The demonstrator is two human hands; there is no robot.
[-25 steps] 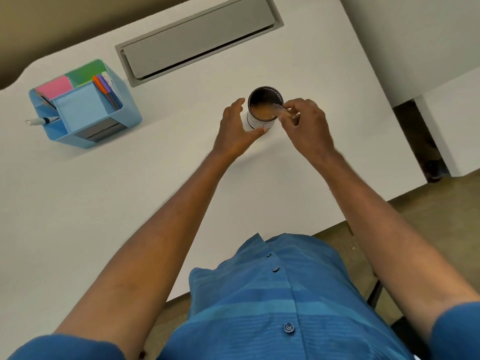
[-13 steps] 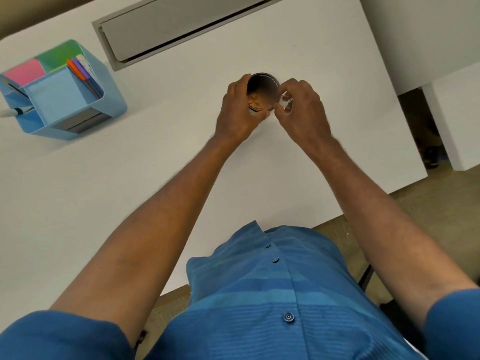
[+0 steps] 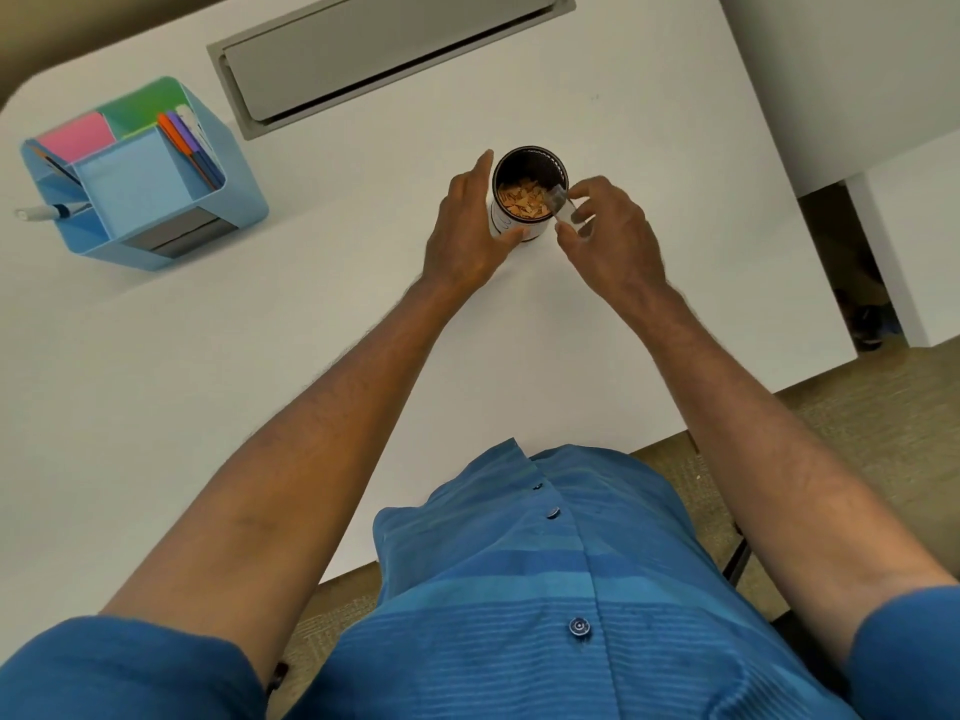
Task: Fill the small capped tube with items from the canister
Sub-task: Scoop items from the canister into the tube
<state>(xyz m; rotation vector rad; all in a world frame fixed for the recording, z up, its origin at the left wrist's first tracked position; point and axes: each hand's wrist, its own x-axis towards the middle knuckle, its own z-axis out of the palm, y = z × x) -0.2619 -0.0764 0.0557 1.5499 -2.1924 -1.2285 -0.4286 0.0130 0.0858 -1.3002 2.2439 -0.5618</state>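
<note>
A person's left hand (image 3: 470, 236) wraps the side of an open canister (image 3: 529, 194) standing mid-desk, while the right hand (image 3: 608, 236) pinches a small clear tube (image 3: 563, 207) tilted at the canister's right rim, its mouth toward the tan pieces (image 3: 522, 202) inside. The tube looks light, stiff and smooth, likely slippery, so a pinch along its body, as here, suits it best. A blue organizer (image 3: 150, 200) sits far left on the white desk (image 3: 260, 330).
</note>
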